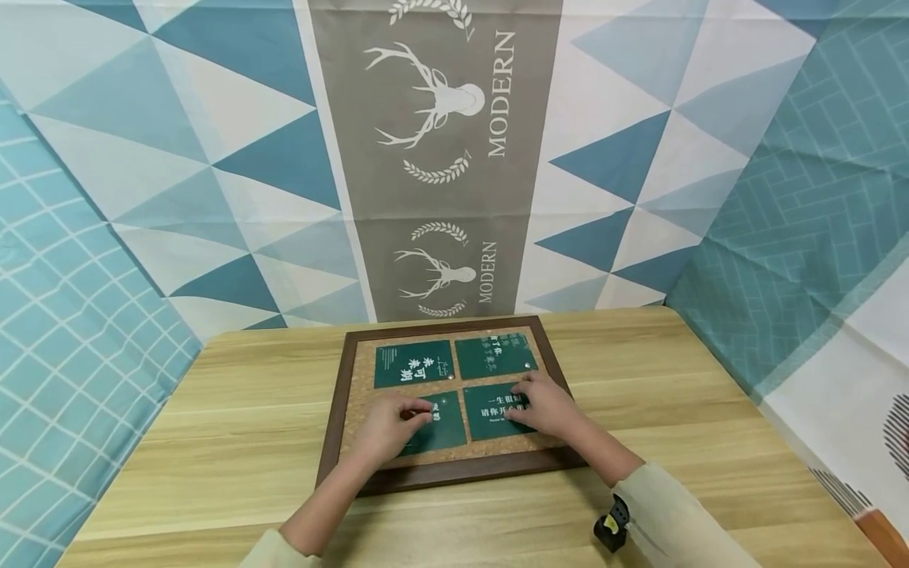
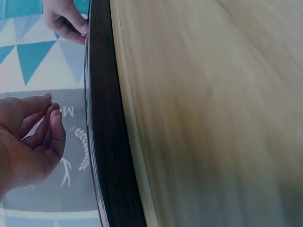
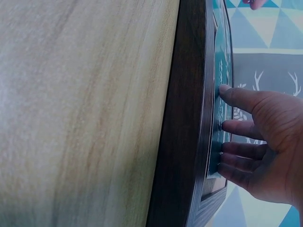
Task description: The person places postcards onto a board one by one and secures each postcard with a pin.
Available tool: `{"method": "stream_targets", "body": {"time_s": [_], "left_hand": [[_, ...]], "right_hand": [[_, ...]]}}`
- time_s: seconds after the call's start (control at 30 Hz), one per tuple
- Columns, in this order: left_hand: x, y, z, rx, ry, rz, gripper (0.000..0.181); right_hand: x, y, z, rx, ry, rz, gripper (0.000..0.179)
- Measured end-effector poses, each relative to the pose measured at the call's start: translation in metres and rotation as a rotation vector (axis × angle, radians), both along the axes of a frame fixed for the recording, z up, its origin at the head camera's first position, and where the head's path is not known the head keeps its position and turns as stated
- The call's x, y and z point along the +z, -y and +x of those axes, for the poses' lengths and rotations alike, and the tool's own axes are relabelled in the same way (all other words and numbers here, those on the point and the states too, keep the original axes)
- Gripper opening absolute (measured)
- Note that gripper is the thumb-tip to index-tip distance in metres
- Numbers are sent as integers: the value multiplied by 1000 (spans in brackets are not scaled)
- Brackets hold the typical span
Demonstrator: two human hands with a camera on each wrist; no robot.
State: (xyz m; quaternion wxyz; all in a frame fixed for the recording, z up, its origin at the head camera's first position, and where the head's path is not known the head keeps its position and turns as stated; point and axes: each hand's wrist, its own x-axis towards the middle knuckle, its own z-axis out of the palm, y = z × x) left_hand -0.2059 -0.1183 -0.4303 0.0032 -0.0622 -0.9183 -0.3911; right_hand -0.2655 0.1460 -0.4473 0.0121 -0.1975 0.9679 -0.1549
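Observation:
A brown-framed corkboard [image 1: 348,426] lies on the table with several dark green cards printed with white Chinese characters. Above the lower left card [image 1: 446,426], my left hand [image 1: 387,426] pinches a tiny pin [image 2: 51,100] between thumb and forefinger; only its thin point shows in the left wrist view. My right hand [image 1: 547,406] rests its spread fingertips on the lower right card [image 1: 486,414], pressing its right part against the board. Small clear pins sit on the upper left card [image 1: 398,363] and the upper right card [image 1: 490,359], near their lower right corners.
The wood-grain table [image 1: 234,426] spreads around the board. A patterned cloth wall [image 1: 440,189] with deer heads and triangles rises behind it. A black strap device [image 1: 612,525] is worn at the right sleeve.

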Motion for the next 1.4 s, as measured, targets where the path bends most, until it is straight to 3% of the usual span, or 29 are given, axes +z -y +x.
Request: {"method": "stream_targets", "body": {"time_s": [0.23,0.57,0.93,1.4], "left_hand": [[1,-13,-3,-43,54,29,18],[-5,-28,-7,-158,9,7,16],[-12,-43,-11,-212,22,-14,15],[-17,-55,-12,-231,32,-72,10]], "right_hand": [[4,2,1,-4,10,-1,45],[5,3,1,-10,37,10,45],[5,3,0,-16,53,12,46],[5,3,1,-12,41,9,45]]}}
